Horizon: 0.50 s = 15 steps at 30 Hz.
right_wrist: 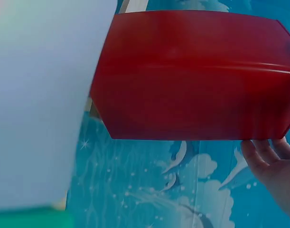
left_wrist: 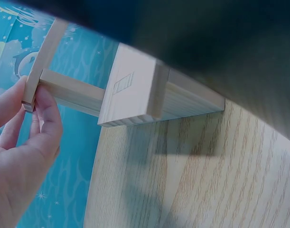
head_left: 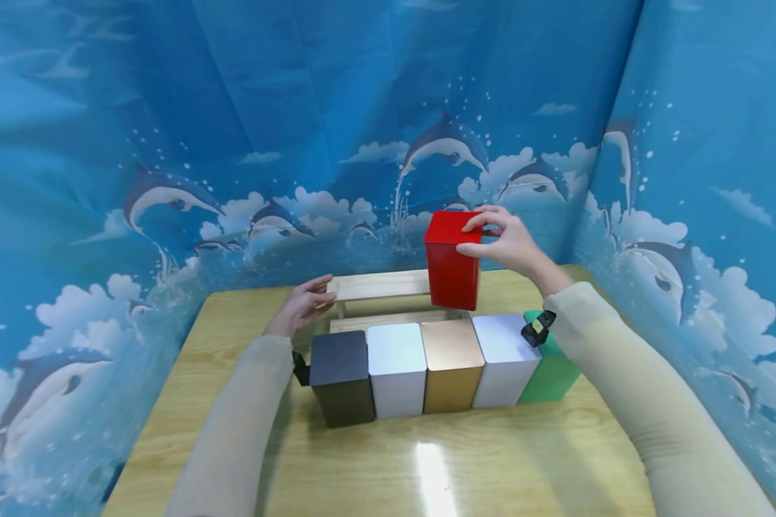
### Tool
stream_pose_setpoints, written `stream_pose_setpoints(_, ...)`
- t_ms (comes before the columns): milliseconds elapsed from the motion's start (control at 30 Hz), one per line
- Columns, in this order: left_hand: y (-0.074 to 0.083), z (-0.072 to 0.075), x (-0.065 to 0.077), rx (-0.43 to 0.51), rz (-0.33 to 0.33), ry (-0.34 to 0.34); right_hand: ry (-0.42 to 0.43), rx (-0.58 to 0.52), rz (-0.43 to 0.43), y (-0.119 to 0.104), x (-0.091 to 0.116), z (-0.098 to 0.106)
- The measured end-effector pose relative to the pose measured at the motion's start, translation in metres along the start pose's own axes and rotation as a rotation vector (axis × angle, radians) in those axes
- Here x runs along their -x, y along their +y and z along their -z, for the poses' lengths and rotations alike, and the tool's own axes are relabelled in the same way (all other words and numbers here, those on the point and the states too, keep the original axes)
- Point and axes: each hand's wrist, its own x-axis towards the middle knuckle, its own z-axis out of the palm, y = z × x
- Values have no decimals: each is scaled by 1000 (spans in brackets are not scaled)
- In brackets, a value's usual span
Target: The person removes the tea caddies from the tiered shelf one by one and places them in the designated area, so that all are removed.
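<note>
My right hand [head_left: 507, 240] grips a glossy red square-sided box [head_left: 453, 276] by its upper end. The box is raised, its lower part in front of the right end of a pale wooden rack [head_left: 381, 286]. In the right wrist view, the fingertips touch one side of the red box [right_wrist: 192, 80]. At the rack's left end, my left hand [head_left: 302, 306] pinches the tip of the upper bar between thumb and fingers. The left wrist view shows that wooden bar [left_wrist: 46, 50] joined by an upright to a thicker wooden base [left_wrist: 133, 88] on the table.
In front of the rack stands a row of similar boxes: black [head_left: 343, 388], white [head_left: 397, 380], gold [head_left: 453, 388], another white box [head_left: 501, 370] and green [head_left: 556, 380]. They sit on a wood-grain table [head_left: 336, 467]. A blue dolphin-print curtain [head_left: 336, 108] hangs behind and beside it.
</note>
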Motion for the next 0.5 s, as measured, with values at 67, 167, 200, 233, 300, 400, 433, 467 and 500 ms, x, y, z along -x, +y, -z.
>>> stream_pose_setpoints(67,0,0,1,-4,4,-1,18,4,-12,3,5,5)
stream_pose_setpoints(167,1,0,1,1,3,-9,38,12,-22,7,13,12)
stream_pose_setpoints(200,1,-1,1,4,4,-10,43,14,-22,8,15,14)
stream_pose_setpoints(233,2,-1,1,11,6,-9,48,19,-22,9,17,16)
stream_pose_setpoints(300,3,-1,3,12,4,-15,62,26,-21,12,20,21)
stream_pose_setpoints(400,6,-3,7,13,8,-12,93,39,-19,16,25,29)
stream_pose_setpoints(433,7,-4,8,10,6,-14,103,48,-20,18,26,31)
stream_pose_setpoints(467,8,-4,9,7,8,-15,112,52,-20,19,28,33)
stream_pose_setpoints(500,8,-5,11,7,10,-16,119,56,-21,20,30,35)
